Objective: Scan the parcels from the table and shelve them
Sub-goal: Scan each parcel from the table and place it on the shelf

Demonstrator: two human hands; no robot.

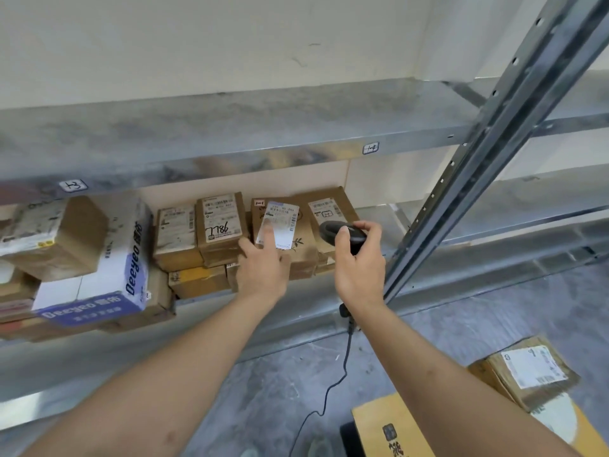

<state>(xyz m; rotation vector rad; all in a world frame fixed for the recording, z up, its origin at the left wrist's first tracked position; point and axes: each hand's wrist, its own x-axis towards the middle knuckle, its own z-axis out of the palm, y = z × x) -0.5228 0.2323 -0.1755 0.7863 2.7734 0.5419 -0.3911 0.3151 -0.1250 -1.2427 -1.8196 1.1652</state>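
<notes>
Both bare forearms reach up from the bottom edge toward a metal shelf [230, 166]. The left hand [263, 268] lies palm-down against a brown parcel [280, 239] near the middle of the frame; its index finger is stretched out and presses on the parcel's white shipping label [280, 225], the thumb spread toward 10 o'clock, the other fingers loosely bent against the cardboard. It grasps nothing. The right hand [359, 268], at 3 o'clock from the left one, is clenched around a black barcode scanner [342, 234], thumb on top, the scanner's head aimed toward the label. A black cable [342, 364] hangs from the handle toward 6 o'clock.

The parcel stands on the lower shelf level among other brown boxes, leaning back. Its label carries barcodes and small print too fine to read, and a small red-edged tag sits at its upper left corner. The box [220, 222] just at 9 o'clock from it bears handwritten black figures that look like "786" upside down. Further toward 9 o'clock a white and blue carton [108, 278] reads "Deeyeo". The shelf edge carries two small handwritten tags, illegible. At 5 o'clock, more parcels [527, 371] lie below, one with a white label.
</notes>
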